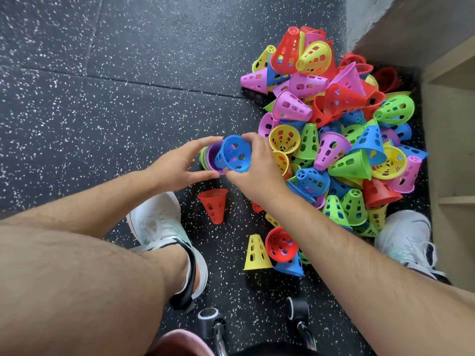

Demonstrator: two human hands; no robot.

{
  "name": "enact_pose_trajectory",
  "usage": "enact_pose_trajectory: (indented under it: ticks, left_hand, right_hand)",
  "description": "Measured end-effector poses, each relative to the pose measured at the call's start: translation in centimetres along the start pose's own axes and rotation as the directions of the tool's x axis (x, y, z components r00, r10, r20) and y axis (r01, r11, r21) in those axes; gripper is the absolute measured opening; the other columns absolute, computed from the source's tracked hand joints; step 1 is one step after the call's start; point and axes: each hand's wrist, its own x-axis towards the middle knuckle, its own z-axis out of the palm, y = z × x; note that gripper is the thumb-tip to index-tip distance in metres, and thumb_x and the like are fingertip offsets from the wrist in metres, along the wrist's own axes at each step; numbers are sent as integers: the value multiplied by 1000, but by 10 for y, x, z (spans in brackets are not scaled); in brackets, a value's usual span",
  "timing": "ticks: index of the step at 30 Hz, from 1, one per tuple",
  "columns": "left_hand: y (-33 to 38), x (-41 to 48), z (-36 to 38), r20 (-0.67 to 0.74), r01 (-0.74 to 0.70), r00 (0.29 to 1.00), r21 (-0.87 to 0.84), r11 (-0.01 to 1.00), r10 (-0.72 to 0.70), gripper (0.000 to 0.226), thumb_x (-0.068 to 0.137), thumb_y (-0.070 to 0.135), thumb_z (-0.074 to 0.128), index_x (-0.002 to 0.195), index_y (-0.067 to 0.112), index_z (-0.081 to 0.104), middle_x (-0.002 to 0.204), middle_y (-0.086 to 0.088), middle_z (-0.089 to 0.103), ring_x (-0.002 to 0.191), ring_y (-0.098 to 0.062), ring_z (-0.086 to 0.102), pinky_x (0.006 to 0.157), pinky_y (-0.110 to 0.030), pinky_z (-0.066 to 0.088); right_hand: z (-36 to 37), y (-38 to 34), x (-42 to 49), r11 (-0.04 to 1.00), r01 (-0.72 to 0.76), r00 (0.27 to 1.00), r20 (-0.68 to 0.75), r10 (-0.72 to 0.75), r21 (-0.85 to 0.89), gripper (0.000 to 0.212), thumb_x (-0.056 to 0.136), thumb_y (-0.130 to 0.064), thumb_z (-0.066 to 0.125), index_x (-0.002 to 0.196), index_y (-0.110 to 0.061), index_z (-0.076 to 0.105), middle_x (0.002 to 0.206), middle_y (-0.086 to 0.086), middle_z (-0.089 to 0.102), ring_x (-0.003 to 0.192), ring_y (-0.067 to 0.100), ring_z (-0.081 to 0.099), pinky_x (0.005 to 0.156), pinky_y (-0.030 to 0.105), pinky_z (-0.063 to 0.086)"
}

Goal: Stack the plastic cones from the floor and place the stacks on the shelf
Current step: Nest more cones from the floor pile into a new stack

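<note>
From the head view, the person crouches over a speckled dark floor [102,98], both hands meeting just in front of the knees. The left hand [180,163] is wrapped round a short stack [209,156] of nested cones, of which purple and green rims show, with the fingers over the top and the thumb beneath. The right hand [257,170] pinches a blue cone [235,154] by its wide rim, its narrow end tucked into the open mouth of the stack and its opening tilted up toward the camera. It looks partly seated, not fully home. To the right lies the big loose pile [347,129] of pink, red, yellow, green and blue cones, heaped against the foot of the wooden shelf [452,73]. A lone red cone [214,205] lies on its side just below the hands. These cones look light, thin-walled and full of holes, so probably slightly springy and slick. The rim seems the best place to take hold, since squeezing the wall could bend it. A gentle straight push ought to nest each one, while a skewed push may jam it. A tall stack may want a hand at each end.
</note>
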Motion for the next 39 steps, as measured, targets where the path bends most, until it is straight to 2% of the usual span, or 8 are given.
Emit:
enact_pose_trajectory:
  ticks: [4, 14, 20, 25, 27, 31, 35, 39]
  left_hand:
    - [-2, 1, 1, -3, -7, 1000, 0, 1000, 7, 79, 85, 52, 76, 152, 51, 35, 153, 32, 45, 134, 5, 50, 114, -41, 47]
    - [0, -5, -2, 39, -45, 998, 76, 996, 42, 85, 81, 64, 68, 149, 71, 17, 159, 19, 42, 139, -2, 46, 115, -40, 45]
    - [0, -6, -5, 4, -35, 999, 32, 999, 35, 79, 84, 58, 72, 153, 54, 33, 155, 32, 41, 132, 17, 43, 118, -32, 41]
    - [-1, -4, -2, -12, -36, 999, 30, 999, 37, 80, 83, 60, 72, 153, 52, 34, 155, 31, 43, 135, 5, 49, 116, -37, 44]
    - [-3, -5, -1, -16, -35, 999, 6, 999, 36, 79, 83, 62, 71, 152, 56, 33, 153, 30, 46, 135, 2, 52, 115, -41, 46]
    - [-2, -7, -1, -35, -11, 999, -15, 1000, 11, 77, 82, 61, 71, 148, 63, 31, 149, 35, 46, 129, 5, 54, 110, -39, 49]
    - [0, -7, -2, -35, 7, 999, -36, 999, -8, 77, 81, 61, 71, 147, 64, 31, 148, 35, 47, 128, 6, 55, 110, -37, 50]
    - [3, -4, -2, -57, 9, 998, -61, 998, -12, 75, 81, 60, 72, 145, 64, 33, 145, 33, 51, 122, 11, 57, 109, -31, 50]
  right_hand:
    - [3, 6, -2, 987, 61, 987, 159, -36, -151, 79, 75, -51, 80, 137, -15, 48, 136, -2, 46, 129, 17, 38, 111, 31, 34]
    - [-2, -2, 2, 972, 71, 977, 214, -22, -224, 73, 90, -32, 71, 153, -16, 38, 151, 1, 47, 139, 19, 41, 116, 30, 31]
    - [2, -7, 1, 988, 42, 977, 213, -10, -146, 71, 91, -33, 68, 151, -11, 37, 151, 2, 44, 138, 15, 42, 114, 26, 32]
    - [14, 6, -25, 990, 92, 983, -148, -108, -111, 12, 89, -24, 63, 89, -15, 55, 87, -5, 51, 81, 14, 49, 76, 39, 46]
    - [25, 11, -39, 969, 156, 987, -3, -160, -190, 15, 89, -30, 64, 86, -16, 58, 85, -3, 51, 81, 18, 49, 73, 41, 46]
    - [48, 17, -47, 926, 160, 950, 309, -51, -341, 35, 92, -40, 62, 124, -25, 62, 109, 2, 50, 106, 26, 49, 90, 44, 48]
    - [51, 25, -45, 930, 130, 943, 332, -9, -345, 25, 98, -31, 59, 119, -20, 66, 113, 5, 49, 110, 28, 47, 92, 47, 47]
    - [29, 31, -54, 951, 237, 963, 174, -204, -197, 23, 100, -35, 55, 104, -16, 67, 104, 0, 54, 99, 23, 51, 82, 45, 49]
